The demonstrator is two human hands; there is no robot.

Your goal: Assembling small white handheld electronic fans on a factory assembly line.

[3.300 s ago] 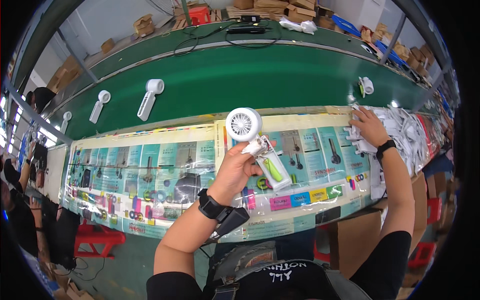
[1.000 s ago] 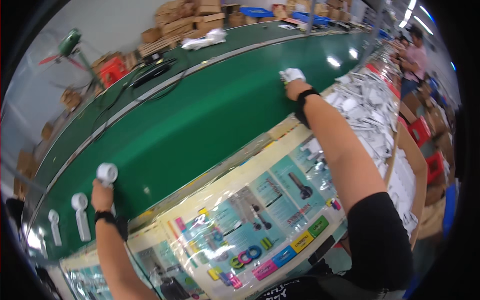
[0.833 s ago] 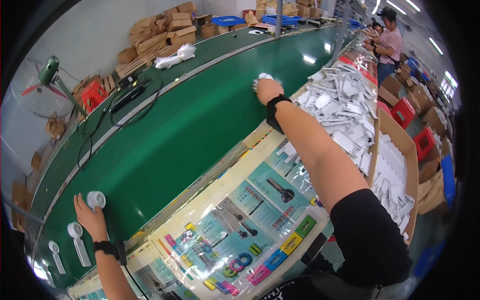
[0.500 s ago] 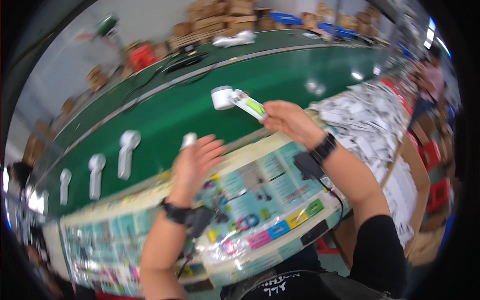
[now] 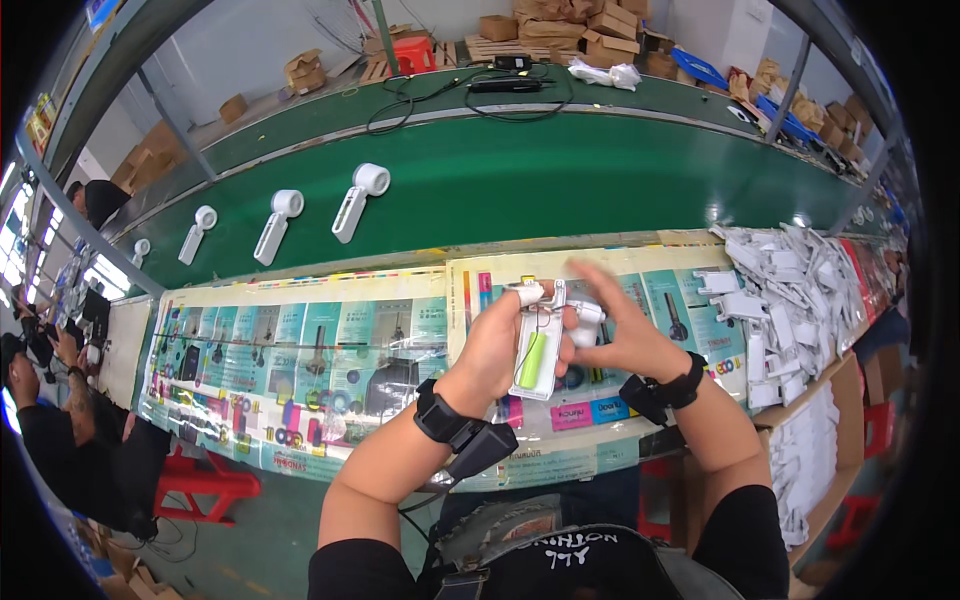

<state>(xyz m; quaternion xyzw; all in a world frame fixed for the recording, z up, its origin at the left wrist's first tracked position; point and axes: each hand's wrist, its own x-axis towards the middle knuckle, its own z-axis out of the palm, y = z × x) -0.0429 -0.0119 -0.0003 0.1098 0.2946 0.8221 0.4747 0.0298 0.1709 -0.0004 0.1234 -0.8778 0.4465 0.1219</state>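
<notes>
Held in my left hand (image 5: pixel 488 352) is a white handheld fan (image 5: pixel 548 386), its handle casing open and a green battery cell and thin wires showing inside. White wrapping covers the tip of a left-hand digit beside the fan's neck. The fan's round head, partly hidden, sits at the upper right of the handle. My right hand (image 5: pixel 640 338) is around that head with thumb and fingers spread; its fingertips are slightly blurred, and contact is hard to make out. Both hands are above the printed sheet (image 5: pixel 415 365) covering the near worktop.
On the green conveyor belt (image 5: pixel 480 190), several white handheld fans (image 5: pixel 350 208) lie in a row at left. White plastic parts (image 5: pixel 785 300) are heaped at right, above a cardboard box (image 5: pixel 835 470). A black tool and cable (image 5: pixel 505 85) rest on the far ledge. People sit at far left.
The fan has come from over the belt to above the printed sheet, passing from my right hand to my left. My right hand has opened. The head view has turned.
</notes>
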